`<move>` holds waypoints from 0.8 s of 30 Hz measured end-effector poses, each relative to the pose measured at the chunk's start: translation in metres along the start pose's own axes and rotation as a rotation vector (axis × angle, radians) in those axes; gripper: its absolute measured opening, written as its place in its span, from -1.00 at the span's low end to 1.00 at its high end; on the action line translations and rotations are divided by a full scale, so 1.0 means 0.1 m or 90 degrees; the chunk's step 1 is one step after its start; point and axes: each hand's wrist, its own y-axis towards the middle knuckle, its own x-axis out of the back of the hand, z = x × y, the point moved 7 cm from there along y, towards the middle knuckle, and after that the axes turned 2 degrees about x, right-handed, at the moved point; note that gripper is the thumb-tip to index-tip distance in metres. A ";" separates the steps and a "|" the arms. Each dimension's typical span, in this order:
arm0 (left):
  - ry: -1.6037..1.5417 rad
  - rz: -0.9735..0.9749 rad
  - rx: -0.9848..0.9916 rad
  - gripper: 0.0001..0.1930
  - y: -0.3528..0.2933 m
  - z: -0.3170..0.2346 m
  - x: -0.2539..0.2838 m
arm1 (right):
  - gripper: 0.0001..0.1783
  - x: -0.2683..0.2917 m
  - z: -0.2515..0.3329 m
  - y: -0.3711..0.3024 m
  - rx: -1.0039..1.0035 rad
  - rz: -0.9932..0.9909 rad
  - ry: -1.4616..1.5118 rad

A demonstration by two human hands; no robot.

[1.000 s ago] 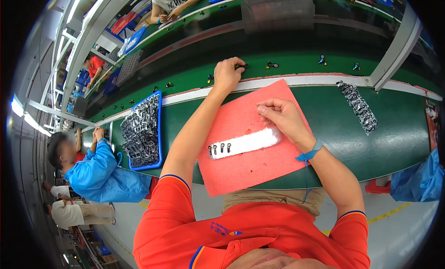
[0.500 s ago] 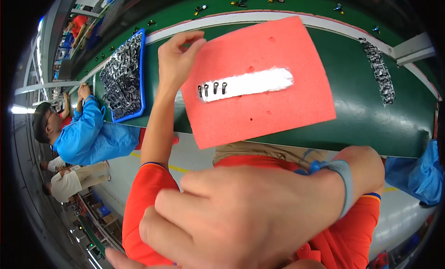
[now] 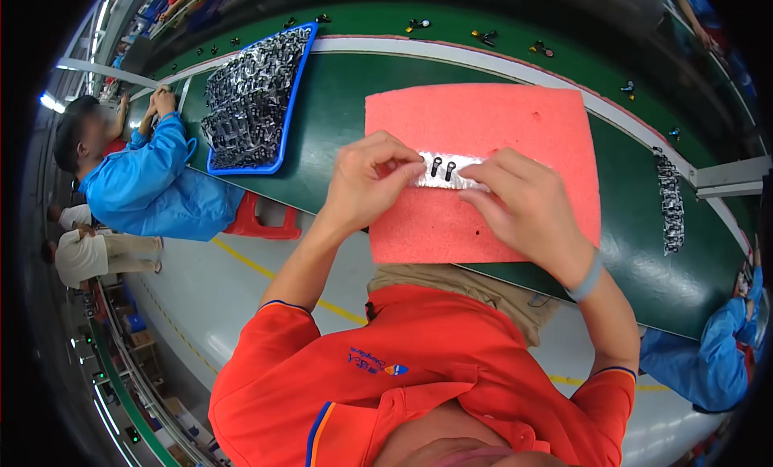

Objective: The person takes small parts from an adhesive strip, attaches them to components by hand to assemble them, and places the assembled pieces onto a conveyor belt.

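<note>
A pink foam sheet (image 3: 555, 129) lies on the green table before me, with a narrow whitish strip (image 3: 463, 158) across its middle. Two small black parts with ringed ends (image 3: 437, 167) show on the strip between my hands; others may be hidden by my fingers. At the strip's left end, my left hand (image 3: 366, 181) pinches it with thumb and fingertips. My right hand (image 3: 527, 209), wearing a pale blue wristband, has its thumb and fingers closed on the strip's right portion. Whether a small part is also in those fingers is hidden.
Left of the foam stands a blue tray (image 3: 296, 88) heaped with strips of black parts. One loaded strip (image 3: 670, 201) lies at the table's right. Beyond a white rail, a green belt (image 3: 451, 20) carries small parts. Co-workers in blue (image 3: 153, 177) sit on both sides.
My right hand has come from close before the camera down onto the strip. My left hand has moved from the foam's upper left edge to the strip's left end. The view has shifted.
</note>
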 end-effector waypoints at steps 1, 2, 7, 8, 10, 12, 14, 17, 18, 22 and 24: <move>-0.012 0.012 0.002 -0.94 0.01 0.01 -0.06 | -0.80 -0.13 -0.11 0.03 -0.013 0.011 0.007; 0.008 0.001 -0.016 -0.92 0.02 -0.02 -0.08 | -0.82 -0.25 -0.18 0.05 -0.025 0.023 0.018; 0.065 0.016 0.001 -0.89 0.04 0.01 -0.12 | -0.83 -0.43 -0.26 0.09 -0.024 0.060 -0.023; 0.068 0.018 0.013 -0.89 0.07 0.03 -0.13 | -0.84 -0.45 -0.27 0.09 -0.015 0.073 -0.029; 0.071 0.027 0.036 -0.88 0.11 0.02 -0.14 | -0.88 -0.48 -0.23 0.14 0.002 0.115 -0.060; 0.072 0.043 0.023 -0.87 0.16 -0.03 -0.19 | -0.88 -0.52 -0.20 0.14 0.026 0.128 -0.103; 0.076 0.048 0.038 -0.87 0.15 -0.08 -0.15 | -0.88 -0.57 -0.08 0.16 0.097 0.161 -0.118; 0.076 0.056 0.050 -0.88 0.14 -0.01 -0.17 | -0.90 -0.57 -0.17 0.17 0.078 0.163 -0.069; 0.075 0.063 0.068 -0.87 0.14 -0.01 -0.18 | -0.90 -0.54 -0.18 0.18 0.073 0.154 -0.070; 0.056 0.083 0.121 -0.86 0.14 0.04 -0.18 | -0.94 -0.50 -0.20 0.29 0.069 0.149 -0.014; 0.072 0.094 0.134 -0.85 0.16 0.10 -0.18 | -0.95 -0.46 -0.25 0.37 0.087 0.152 0.010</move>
